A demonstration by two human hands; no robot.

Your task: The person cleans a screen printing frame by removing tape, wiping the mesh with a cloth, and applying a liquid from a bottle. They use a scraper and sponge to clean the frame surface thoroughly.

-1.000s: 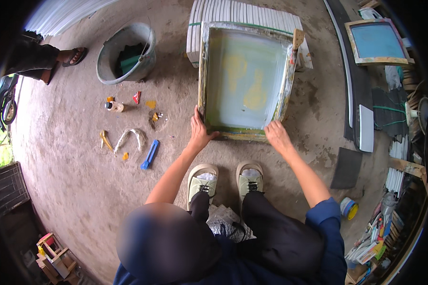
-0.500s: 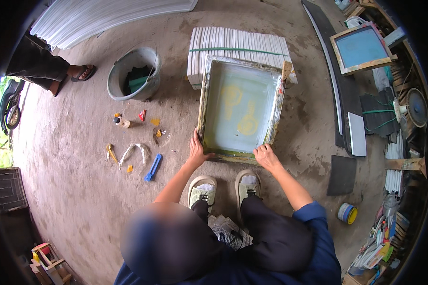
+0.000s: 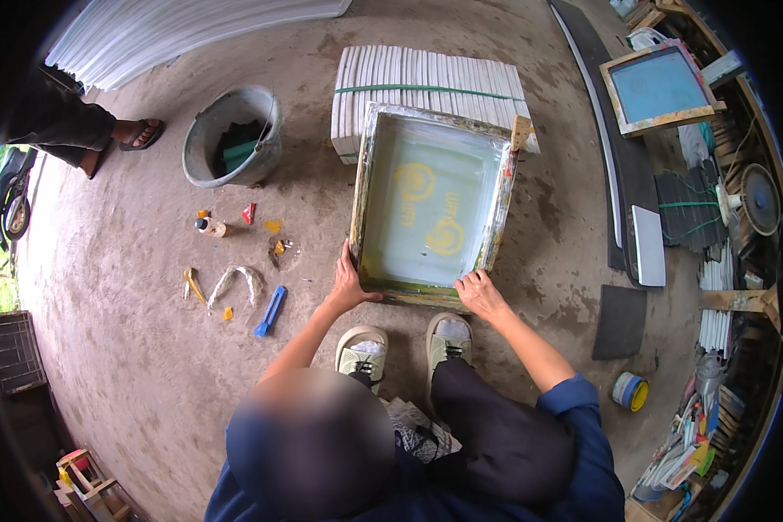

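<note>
A screen-printing frame (image 3: 364, 183) with worn wooden sides and pale translucent mesh tilts in front of me, its far part overlapping a strapped stack of white sheets (image 3: 426, 74). Yellow round emblems with lettering show on the mesh. My left hand (image 3: 348, 287) grips the near left corner, thumb along the near edge and fingers up the side. Curled over the near edge towards the right corner is my right hand (image 3: 481, 296). A small wooden piece (image 3: 520, 133) sticks out at the frame's far right corner. What lies under the frame is mostly hidden.
To the left are a grey bucket (image 3: 202, 157), a small bottle (image 3: 210, 227), a blue cutter knife (image 3: 271, 311) and scraps. Another person's sandaled foot (image 3: 141, 132) is at far left. A second screen frame (image 3: 657, 87), a fan (image 3: 759, 198) and a paint can (image 3: 631, 391) stand right.
The yellow emblems on the mesh look sharper than before. The whole view has shifted slightly, and both hands keep their hold on the frame.
</note>
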